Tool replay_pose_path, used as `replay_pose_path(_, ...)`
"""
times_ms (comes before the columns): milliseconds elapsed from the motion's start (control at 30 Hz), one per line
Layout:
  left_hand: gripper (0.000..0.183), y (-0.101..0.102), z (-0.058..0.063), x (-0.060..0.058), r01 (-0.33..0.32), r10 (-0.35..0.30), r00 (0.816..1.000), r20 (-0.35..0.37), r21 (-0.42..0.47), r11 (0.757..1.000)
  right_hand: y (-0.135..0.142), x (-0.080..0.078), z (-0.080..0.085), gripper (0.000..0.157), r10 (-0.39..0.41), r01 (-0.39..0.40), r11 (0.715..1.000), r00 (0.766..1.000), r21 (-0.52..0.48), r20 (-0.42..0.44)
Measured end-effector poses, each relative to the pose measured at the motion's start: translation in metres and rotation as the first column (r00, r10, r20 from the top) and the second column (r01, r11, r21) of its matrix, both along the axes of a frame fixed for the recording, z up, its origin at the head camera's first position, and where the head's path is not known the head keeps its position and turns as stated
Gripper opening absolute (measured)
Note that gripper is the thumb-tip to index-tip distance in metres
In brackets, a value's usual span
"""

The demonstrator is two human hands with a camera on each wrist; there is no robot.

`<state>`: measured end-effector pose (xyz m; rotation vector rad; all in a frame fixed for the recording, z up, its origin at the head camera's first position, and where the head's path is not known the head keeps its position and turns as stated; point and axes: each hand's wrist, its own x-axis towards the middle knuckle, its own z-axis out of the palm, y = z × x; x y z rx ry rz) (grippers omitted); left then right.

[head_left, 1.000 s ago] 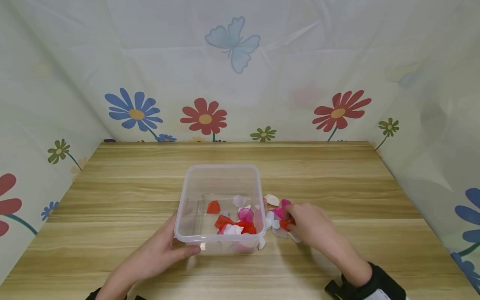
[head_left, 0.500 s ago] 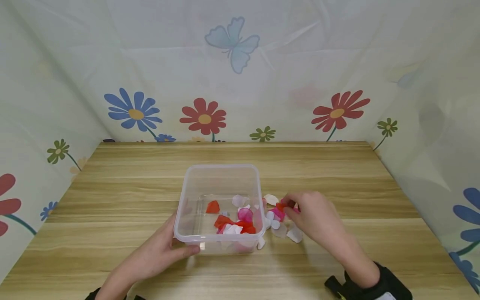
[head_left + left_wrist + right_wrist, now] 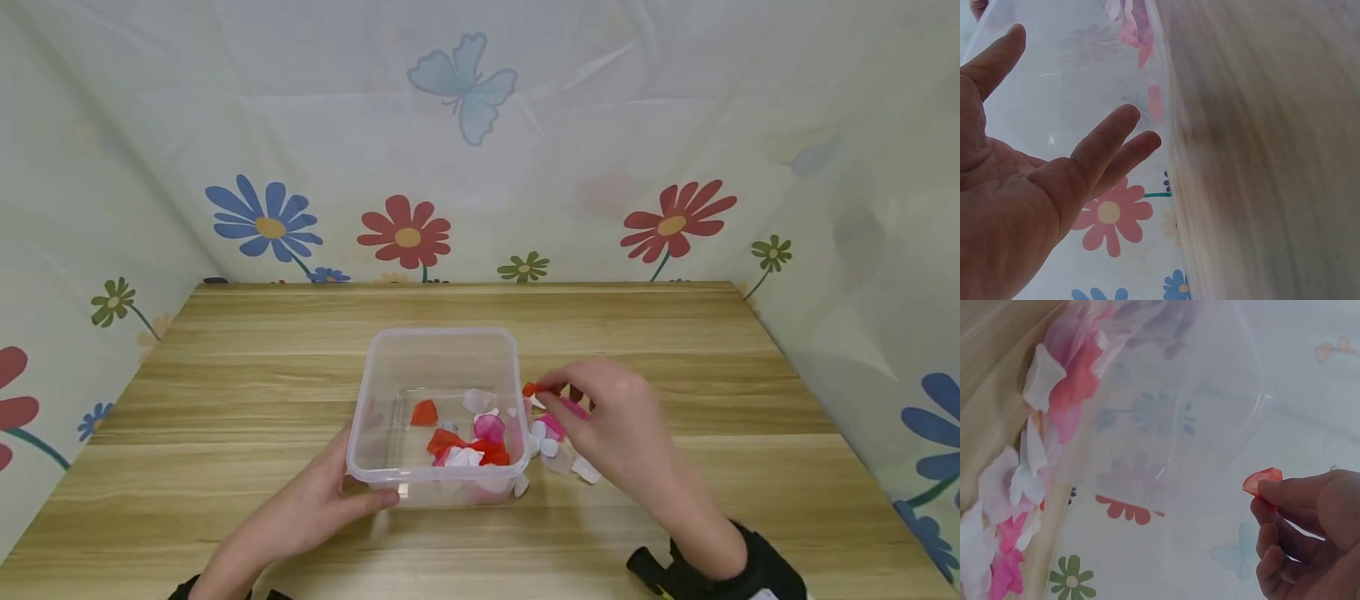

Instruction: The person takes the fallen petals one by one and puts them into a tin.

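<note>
A clear plastic box (image 3: 442, 358) stands on the wooden table with red, pink and white petals (image 3: 489, 429) inside. My left hand (image 3: 315, 504) rests on its near left corner, thumb along the front wall. In the left wrist view the fingers (image 3: 1107, 137) are fairly straight and spread against the box. Just right of the rim, my right hand (image 3: 611, 417) pinches a red petal (image 3: 1263, 481) between thumb and fingertips, raised above the table. Below that hand, loose white and pink petals (image 3: 552, 427) lie beside the box's right wall, partly covered by the hand.
The wooden tabletop (image 3: 262, 367) extends around the box. Behind and at both sides hangs a white cloth (image 3: 570, 167) printed with flowers and a butterfly. Black straps (image 3: 738, 567) sit on the wrists.
My right hand has picked the red petal out of the loose pile, lifted it and moved left toward the box rim. The left hand and box have stayed in place.
</note>
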<state>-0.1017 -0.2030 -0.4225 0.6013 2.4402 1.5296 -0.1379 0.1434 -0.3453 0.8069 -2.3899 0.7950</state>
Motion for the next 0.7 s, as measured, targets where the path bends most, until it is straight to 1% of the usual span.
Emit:
replay_pose_path(100, 0.098, 0.0, 0.0, 0.0, -0.002, 0.002, 1.0, 0.001, 0.0, 1.0, -0.007, 0.003, 0.0, 0.022, 0.058, -0.058, 0.998, 0.998, -0.025, 0.0)
replay_pose_path(233, 0.098, -0.001, 0.0, 0.0, 0.0, 0.0, 1.0, 0.002, 0.004, 1.0, -0.015, 0.008, 0.0, 0.023, 0.098, -0.097, 0.995, 0.994, -0.026, 0.047)
replay_pose_path(333, 0.098, -0.001, 0.0, 0.0, 0.007, -0.007, 1.0, -0.001, 0.011, 1.0, -0.02, 0.009, -0.001, 0.024, 0.111, -0.11, 0.994, 0.991, -0.013, 0.078)
replay_pose_path(467, 0.099, -0.001, 0.0, 0.0, 0.01, -0.01, 1.0, 0.004, 0.016, 1.0, -0.022, 0.01, -0.003, 0.028, 0.116, -0.117, 0.993, 0.988, 0.0, 0.1)
replay_pose_path(600, 0.099, -0.001, 0.001, 0.0, 0.004, -0.004, 1.0, 0.008, 0.01, 1.0, -0.022, 0.009, -0.003, 0.031, 0.118, -0.119, 0.993, 0.987, 0.003, 0.108)
replay_pose_path(700, 0.099, -0.001, 0.001, 0.0, -0.001, 0.001, 1.0, 0.009, 0.003, 1.0, -0.02, 0.008, -0.004, 0.032, 0.129, -0.129, 0.992, 0.987, -0.004, 0.096)
